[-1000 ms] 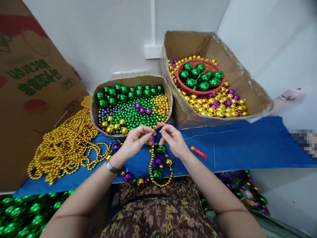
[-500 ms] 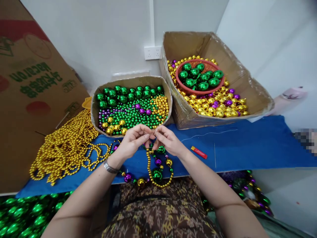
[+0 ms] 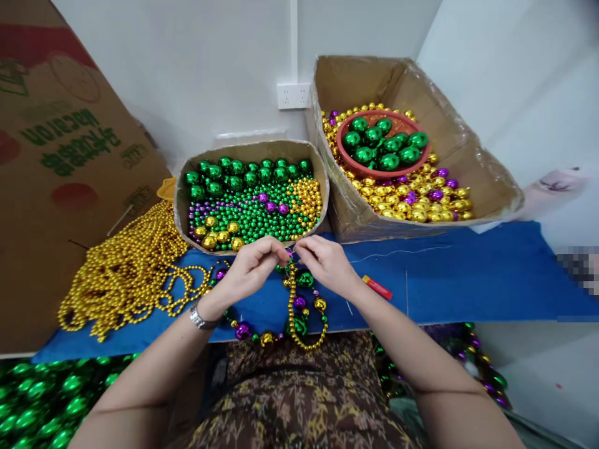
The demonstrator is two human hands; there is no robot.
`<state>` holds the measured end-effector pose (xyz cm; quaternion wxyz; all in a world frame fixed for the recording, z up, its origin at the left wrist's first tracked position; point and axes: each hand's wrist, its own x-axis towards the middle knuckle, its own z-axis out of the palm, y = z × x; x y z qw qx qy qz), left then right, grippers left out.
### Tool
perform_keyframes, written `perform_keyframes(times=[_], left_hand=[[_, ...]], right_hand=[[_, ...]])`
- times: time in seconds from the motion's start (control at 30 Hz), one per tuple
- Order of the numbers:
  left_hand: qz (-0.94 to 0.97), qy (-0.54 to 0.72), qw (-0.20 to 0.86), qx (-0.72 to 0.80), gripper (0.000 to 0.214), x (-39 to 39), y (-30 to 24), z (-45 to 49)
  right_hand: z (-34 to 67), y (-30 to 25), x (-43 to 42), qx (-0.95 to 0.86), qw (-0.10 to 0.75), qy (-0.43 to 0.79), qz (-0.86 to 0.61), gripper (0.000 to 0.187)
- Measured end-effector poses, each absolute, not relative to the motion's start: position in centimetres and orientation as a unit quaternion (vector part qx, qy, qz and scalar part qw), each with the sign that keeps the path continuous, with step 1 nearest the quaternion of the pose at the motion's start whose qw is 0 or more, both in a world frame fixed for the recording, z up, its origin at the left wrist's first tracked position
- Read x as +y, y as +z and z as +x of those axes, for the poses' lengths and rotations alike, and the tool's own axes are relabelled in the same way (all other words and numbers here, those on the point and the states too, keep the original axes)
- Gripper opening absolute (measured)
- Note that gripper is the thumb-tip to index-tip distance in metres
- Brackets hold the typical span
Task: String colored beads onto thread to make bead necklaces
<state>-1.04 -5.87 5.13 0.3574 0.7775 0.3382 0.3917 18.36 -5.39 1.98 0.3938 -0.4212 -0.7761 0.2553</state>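
Note:
My left hand [image 3: 256, 267] is closed in a pinch on a thin string, just in front of the smaller box. Close beside it, my right hand [image 3: 329, 264] pinches the same pale string; its fingertips are partly hidden. Below the fingers hangs a loop of small gold beads [image 3: 294, 305]. Around that loop lies a bead necklace [image 3: 242, 330] of purple, green and gold balls, spread along the table's front edge. A loose length of string [image 3: 397, 252] trails to the right across the blue cloth.
The smaller box [image 3: 322, 163] holds sorted green, purple and gold beads. A larger box [image 3: 355, 234] has gold beads and a red bowl [image 3: 344, 156] of green balls. Gold bead strands [image 3: 126, 268] pile up left. A red-and-yellow lighter-like object [image 3: 378, 287] lies right on the blue cloth [image 3: 468, 280].
My hands have drawn slightly apart at the fingertips, with the string between them. The gold bead loop has swung a little to the right and become narrower.

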Motion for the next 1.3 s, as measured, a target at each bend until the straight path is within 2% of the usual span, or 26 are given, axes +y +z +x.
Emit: perform_keyframes(times=[0.07,0.17,0.4,0.5,0.63,0.7,0.77,0.87,0.97,1.1,1.3], left_hand=[[0.799,0.386,0.299,0.351,0.021,-5.8,4.9,-1.1],[0.821,0.371,0.232,0.366,0.021,-5.8,4.5,-1.3],[0.84,0.346,0.214,0.36,0.013,-5.8,4.0,-0.9],[0.795,0.372,0.305,0.369,0.014,-5.6,3.9,-1.0],[0.604,0.476,0.557,0.312,0.019,-5.7,3.9,-2.1],[0.49,0.521,0.646,0.268,0.022,-5.7,3.8,-2.5],[0.402,0.546,0.696,0.237,0.025,-5.8,3.4,-2.5],[0.325,0.573,0.724,0.207,0.025,-5.8,2.7,-1.6],[0.302,0.593,0.72,0.198,0.022,-6.0,2.3,-0.6],[0.33,0.6,0.688,0.24,0.024,-6.4,1.8,-0.7],[0.321,0.587,0.672,0.317,0.027,-6.3,-0.4,-1.5]], right_hand=[[18.6,2.3,-5.5,-0.801,0.386,0.211,-0.406,0.019],[19.0,2.5,-5.4,-0.803,0.384,0.238,-0.388,0.02],[18.8,2.8,-5.4,-0.787,0.401,0.279,-0.376,0.019],[19.0,3.1,-5.5,-0.796,0.4,0.258,-0.373,0.019],[20.5,2.6,-5.2,-0.774,0.415,0.243,-0.411,0.016],[21.0,1.8,-4.9,-0.702,0.458,0.332,-0.432,0.019],[20.9,0.8,-4.7,-0.566,0.524,0.497,-0.398,0.026],[19.6,0.1,-4.7,-0.329,0.588,0.69,-0.266,0.031],[18.6,0.1,-4.6,-0.206,0.595,0.754,-0.188,0.027],[18.6,-0.5,-4.5,-0.189,0.601,0.753,-0.189,0.025],[19.0,-3.1,-4.8,-0.259,0.613,0.69,-0.284,0.033]])
